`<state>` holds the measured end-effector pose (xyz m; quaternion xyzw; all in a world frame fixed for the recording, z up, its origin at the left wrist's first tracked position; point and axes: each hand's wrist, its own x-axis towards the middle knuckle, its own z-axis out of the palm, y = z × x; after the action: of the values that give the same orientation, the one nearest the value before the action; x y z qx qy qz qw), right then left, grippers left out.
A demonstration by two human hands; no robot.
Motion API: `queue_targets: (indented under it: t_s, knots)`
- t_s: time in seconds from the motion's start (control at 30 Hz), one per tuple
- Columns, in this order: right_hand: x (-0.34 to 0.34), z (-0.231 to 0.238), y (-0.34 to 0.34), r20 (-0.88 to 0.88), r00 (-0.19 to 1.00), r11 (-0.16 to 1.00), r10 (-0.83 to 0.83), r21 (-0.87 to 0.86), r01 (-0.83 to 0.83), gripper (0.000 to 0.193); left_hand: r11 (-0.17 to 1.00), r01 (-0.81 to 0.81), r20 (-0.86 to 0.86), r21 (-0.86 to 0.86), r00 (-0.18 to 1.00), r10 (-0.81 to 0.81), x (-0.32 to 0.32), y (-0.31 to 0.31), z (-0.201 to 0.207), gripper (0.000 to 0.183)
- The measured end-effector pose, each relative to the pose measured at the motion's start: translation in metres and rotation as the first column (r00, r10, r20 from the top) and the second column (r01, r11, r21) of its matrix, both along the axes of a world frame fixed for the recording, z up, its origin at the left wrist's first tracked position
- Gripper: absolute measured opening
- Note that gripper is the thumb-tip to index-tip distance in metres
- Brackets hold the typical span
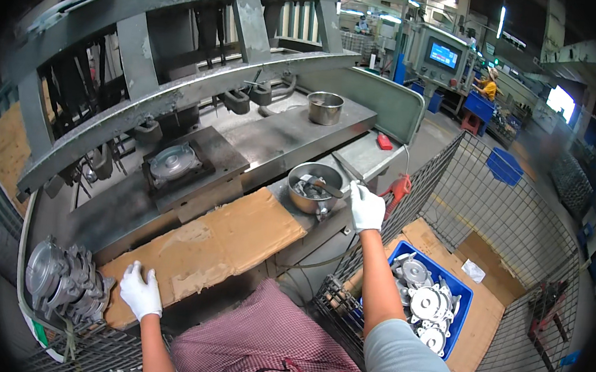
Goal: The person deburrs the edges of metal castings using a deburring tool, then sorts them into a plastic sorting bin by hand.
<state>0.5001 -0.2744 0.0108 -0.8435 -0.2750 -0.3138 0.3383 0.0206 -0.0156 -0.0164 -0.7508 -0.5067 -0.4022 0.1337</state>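
My left hand [140, 291], in a white glove, rests on the near left part of a cardboard sheet [230, 231], fingers apart and holding nothing. Beside it on the left stand stacked grey metal castings [67, 275]. My right hand [367, 208], also gloved, is closed at the right rim of a metal pot [299, 199]. A dark-handled tool [327, 188] leans in that pot and ends close to my fingertips. A flat metal strip [346, 166] also reaches toward them; what they grip is hard to make out. One round casting [174, 162] sits on the machine's dark block.
A heavy grey machine frame [201, 82] crosses above the bench. Another metal pot [324, 108] and a red object [384, 142] stand farther back. At right, a wire cage [502, 197] holds a blue crate [464, 300] of castings. A person [490, 84] works far off.
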Motion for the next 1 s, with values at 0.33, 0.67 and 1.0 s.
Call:
queue_targets:
  t_s: [0.33, 0.67, 1.0]
  knots:
    - [-0.0004, -0.0001, -0.0004, 0.004, 1.000, 1.000, -0.013, 0.018, 0.013, 0.036, 0.945, 0.024, -0.035, -0.327, 0.999, -0.038, -0.0051, -0.0005, 0.0039, 0.035]
    - [0.0030, -0.0016, -0.0016, 0.059, 0.998, 1.000, 0.017, -0.003, -0.017, 0.034, 0.966, -0.079, -0.030, -0.247, 0.997, 0.074, -0.0003, -0.0065, 0.0069, 0.050]
    - [0.0007, 0.0001, -0.0013, 0.031, 0.999, 0.999, 0.012, 0.031, -0.013, 0.034, 0.989, 0.000, -0.034, -0.149, 0.999, -0.006, -0.0029, -0.0024, 0.0045, 0.028]
